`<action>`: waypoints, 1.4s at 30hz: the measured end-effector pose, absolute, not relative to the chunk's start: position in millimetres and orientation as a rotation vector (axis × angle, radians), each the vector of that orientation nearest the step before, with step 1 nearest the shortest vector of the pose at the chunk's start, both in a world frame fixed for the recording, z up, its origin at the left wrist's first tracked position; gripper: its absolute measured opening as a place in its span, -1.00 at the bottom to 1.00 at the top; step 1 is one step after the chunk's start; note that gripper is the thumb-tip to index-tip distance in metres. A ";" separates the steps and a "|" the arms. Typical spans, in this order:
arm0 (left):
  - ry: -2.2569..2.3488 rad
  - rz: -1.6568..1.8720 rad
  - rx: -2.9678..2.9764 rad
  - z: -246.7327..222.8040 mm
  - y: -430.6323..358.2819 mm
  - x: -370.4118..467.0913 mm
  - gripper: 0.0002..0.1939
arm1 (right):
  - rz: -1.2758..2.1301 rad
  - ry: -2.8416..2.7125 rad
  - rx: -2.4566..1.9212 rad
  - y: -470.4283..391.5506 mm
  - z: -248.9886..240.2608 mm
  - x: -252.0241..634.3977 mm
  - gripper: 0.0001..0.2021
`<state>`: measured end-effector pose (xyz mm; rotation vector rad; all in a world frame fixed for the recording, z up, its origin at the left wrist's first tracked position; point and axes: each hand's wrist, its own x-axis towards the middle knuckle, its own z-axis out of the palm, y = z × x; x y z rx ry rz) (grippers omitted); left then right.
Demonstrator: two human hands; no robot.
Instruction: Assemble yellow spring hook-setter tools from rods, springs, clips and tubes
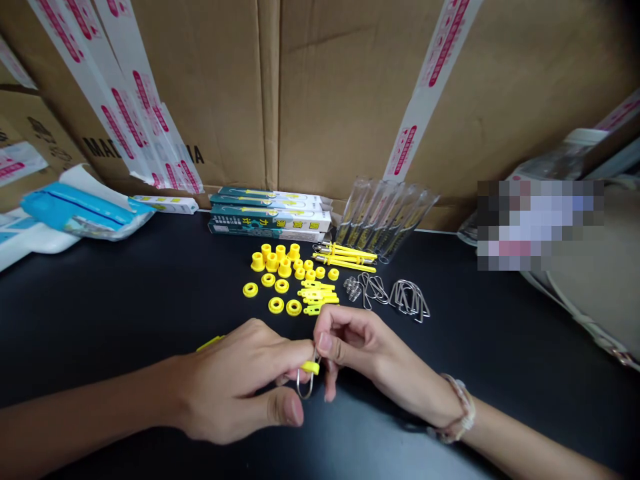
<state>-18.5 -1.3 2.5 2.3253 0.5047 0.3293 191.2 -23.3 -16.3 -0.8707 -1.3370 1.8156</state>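
My left hand (245,380) is closed around a yellow plastic strip. One end (311,367) of the strip shows at the fingertips and its other end pokes out behind the hand; the middle is hidden by the fingers. A bent metal wire hook (305,393) passes by the near end, with its rounded loop hanging below. The fingers of my right hand (355,340) pinch the upper part of this hook, right against my left index finger. Just beyond the hands lie short flat yellow strips (320,293), yellow rings (276,305) and flanged yellow sleeves (271,262).
Wire hooks (410,299) and small springs (353,288) lie to the right. Behind are long yellow rods (350,257), clear tubes (383,217) and stacked printed boxes (270,217). A blue packet (90,203) sits left, a plastic bottle (560,157) and a bag (595,287) right. Cardboard (330,100) stands behind.
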 end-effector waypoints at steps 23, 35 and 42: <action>0.399 0.317 2.392 -0.4 -6.2 -13.1 -0.48 | 1.904 -1.278 -0.774 -20.4 -16.2 189.5 -0.64; 0.527 0.551 2.507 -1.9 -10.0 -16.6 -0.52 | 1.848 -1.194 -0.728 -28.4 -17.1 188.8 -0.74; 0.699 0.599 2.650 -11.0 -16.6 -13.8 -0.79 | 1.783 -1.140 -0.799 -27.6 -18.6 186.3 -0.74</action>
